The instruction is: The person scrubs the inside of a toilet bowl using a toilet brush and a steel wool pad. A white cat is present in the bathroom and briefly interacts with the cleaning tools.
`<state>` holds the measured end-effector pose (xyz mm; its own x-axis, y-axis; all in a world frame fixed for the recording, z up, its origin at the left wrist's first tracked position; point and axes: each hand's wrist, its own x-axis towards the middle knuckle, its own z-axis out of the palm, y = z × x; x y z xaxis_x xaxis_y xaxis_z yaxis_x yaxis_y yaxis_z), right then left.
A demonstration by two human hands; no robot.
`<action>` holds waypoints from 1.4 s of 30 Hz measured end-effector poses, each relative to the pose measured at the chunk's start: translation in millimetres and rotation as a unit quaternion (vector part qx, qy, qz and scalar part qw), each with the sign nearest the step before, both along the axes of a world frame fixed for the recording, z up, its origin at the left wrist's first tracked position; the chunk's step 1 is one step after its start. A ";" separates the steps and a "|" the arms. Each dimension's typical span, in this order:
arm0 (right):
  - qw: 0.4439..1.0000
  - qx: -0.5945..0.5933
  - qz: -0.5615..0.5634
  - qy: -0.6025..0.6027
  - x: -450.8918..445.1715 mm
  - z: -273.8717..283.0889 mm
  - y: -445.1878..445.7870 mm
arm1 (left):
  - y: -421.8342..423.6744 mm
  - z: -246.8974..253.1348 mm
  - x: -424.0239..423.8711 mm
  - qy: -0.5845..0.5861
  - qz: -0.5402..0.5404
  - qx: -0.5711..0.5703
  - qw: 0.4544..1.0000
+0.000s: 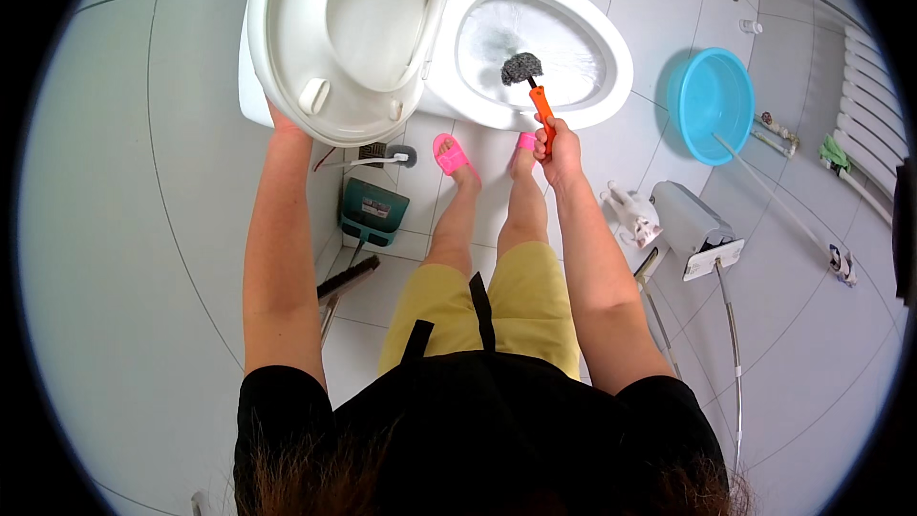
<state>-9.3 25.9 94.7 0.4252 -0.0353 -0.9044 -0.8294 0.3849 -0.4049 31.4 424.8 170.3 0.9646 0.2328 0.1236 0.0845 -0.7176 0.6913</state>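
Observation:
My right hand (560, 150) grips the orange handle of a steel-wool scrubber (521, 69). Its grey woolly head is over the bowl of a white toilet (617, 72), above the side of the rim nearest me. Water and a dark patch show inside the bowl. To the left, the toilet's seat and lid (297, 21) are raised. My left hand (285, 123) is at the lower left edge of the raised lid, with its fingers hidden behind it, so its hold cannot be made out.
A blue plastic basin (716, 107) with a stick leaning in it stands right, near a radiator (870, 97). A white cat (634, 215) lies beside a grey bucket (684, 211) and a flat mop (713, 260). At left are a toilet brush (403, 156), green dustpan (372, 211) and broom (351, 279).

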 end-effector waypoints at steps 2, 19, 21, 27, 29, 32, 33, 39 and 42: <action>1.000 -0.010 -0.017 0.001 0.3 -1.4 -1.4 | -0.8 -1.0 0.1 0.003 0.004 -0.007 1.000; 0.706 -0.496 0.473 -0.179 67.8 -170.6 39.1 | 13.6 -25.3 -64.0 0.056 0.152 -0.256 0.953; 0.648 -0.497 0.560 -0.137 75.0 -178.7 53.1 | 19.2 -25.2 -74.6 0.059 0.176 -0.284 0.941; 0.631 -0.487 0.599 -0.078 102.0 -180.0 44.5 | 22.3 -25.2 -101.1 0.069 0.218 -0.320 0.919; 0.683 -0.461 0.545 -0.156 91.3 -202.1 26.4 | 17.7 -26.3 -99.3 0.070 0.219 -0.333 0.915; 0.922 -0.218 0.306 -0.095 81.7 -205.4 19.2 | 17.1 -25.8 -104.0 0.072 0.228 -0.337 0.911; 0.953 -0.149 0.258 -0.056 79.6 -190.4 20.0 | 17.5 -23.5 -105.4 0.074 0.231 -0.336 0.910; 0.988 0.044 0.146 0.032 82.8 -166.3 11.0 | 15.3 -23.2 -98.8 0.068 0.225 -0.346 0.908; 0.988 0.008 0.153 0.008 85.4 -153.4 18.6 | 15.8 -26.0 -91.8 0.062 0.220 -0.353 0.907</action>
<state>76.1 44.5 -58.8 0.3992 0.1063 -0.9107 -0.9142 0.1217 -0.3865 -60.4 440.6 144.3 0.7555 0.5773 -0.3099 0.3645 0.0227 0.9309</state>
